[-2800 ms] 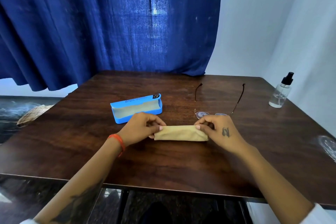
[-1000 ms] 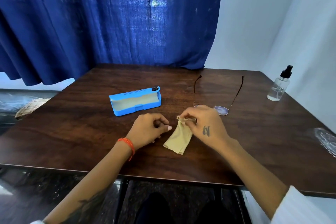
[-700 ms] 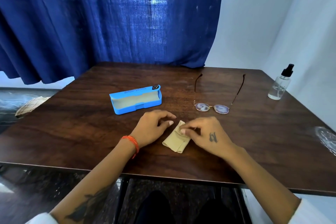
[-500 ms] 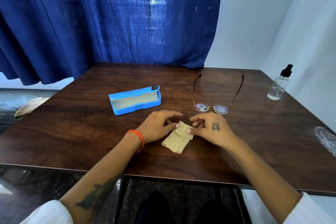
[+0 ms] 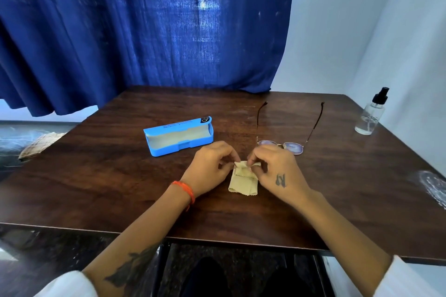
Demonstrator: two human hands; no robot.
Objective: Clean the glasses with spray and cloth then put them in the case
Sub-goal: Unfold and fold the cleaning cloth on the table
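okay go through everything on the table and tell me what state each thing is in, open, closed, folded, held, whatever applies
Glasses case: open, empty, lying on the table.
Glasses: temples unfolded, lying on the table, not held.
Cloth: folded, far edge pinched by both hands, rest lying on the table.
Spray bottle: upright, black sprayer top on, untouched.
Left hand: fingers shut on the cloth.
Right hand: fingers shut on the cloth.

Case (image 5: 178, 137) left of glasses (image 5: 286, 138); bottle (image 5: 370, 114) far right, seemingly near table (image 5: 96, 188) edge.
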